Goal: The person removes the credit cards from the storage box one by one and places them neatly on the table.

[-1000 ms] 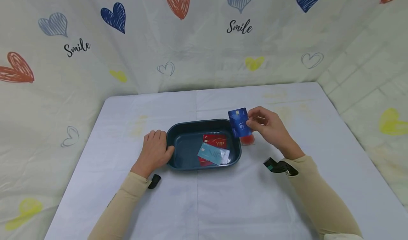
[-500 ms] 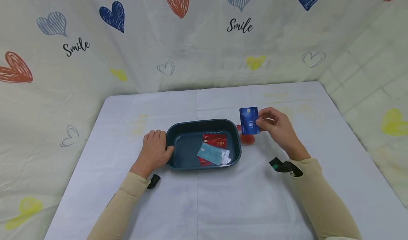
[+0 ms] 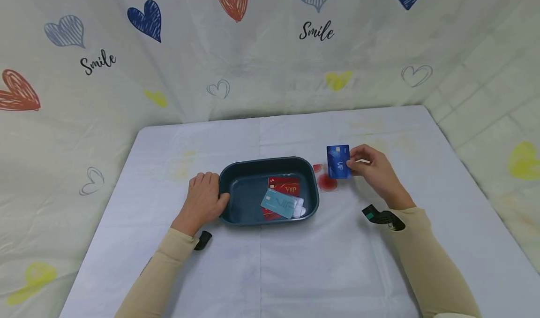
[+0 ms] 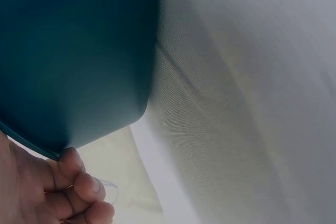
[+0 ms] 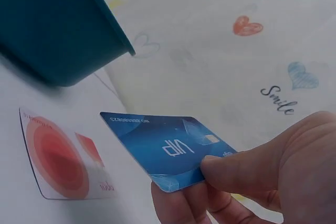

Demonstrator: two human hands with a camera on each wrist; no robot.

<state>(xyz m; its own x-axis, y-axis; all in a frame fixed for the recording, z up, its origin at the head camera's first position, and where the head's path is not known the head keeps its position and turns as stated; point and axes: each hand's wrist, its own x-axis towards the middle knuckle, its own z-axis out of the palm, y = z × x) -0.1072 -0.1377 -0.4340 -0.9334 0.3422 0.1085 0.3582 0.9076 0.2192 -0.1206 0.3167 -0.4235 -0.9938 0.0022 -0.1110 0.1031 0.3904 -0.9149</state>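
Blue VIP card (image 3: 338, 162), head view: right of the frame's centre, long side running up the frame, its right edge pinched between the thumb and fingers of the right hand (image 3: 376, 173).
Dark teal tray (image 3: 243, 198), head view: middle of the frame, its left end grasped by the left hand (image 3: 203, 200), thumb over the rim.
Tray contents, head view: a light blue VIP card (image 3: 276, 203) lies across a red VIP card (image 3: 284, 183), with a whitish card (image 3: 299, 208) showing beside it; red also appears lower down, and whether that is a second card I cannot tell.
White-and-red card (image 3: 327, 183), head view: on the white tablecloth (image 3: 320, 271), just right of the tray, partly behind the blue card in the frame.
Printed backdrop (image 3: 261, 60), head view: hearts and "Smile" lettering across the top.
Beige sleeves (image 3: 153, 276), head view: entering at lower left and lower right.
Teal wall, left wrist view: fills the upper left; curled fingertips meet the rim at lower left.
VIP lettering, right wrist view: lower centre, upside down, on the blue card, raised above the tablecloth; thumb on its face, fingers beneath.
Red circles, right wrist view: lower left, on the white-and-red card, apart from the blue one; tray at upper left.
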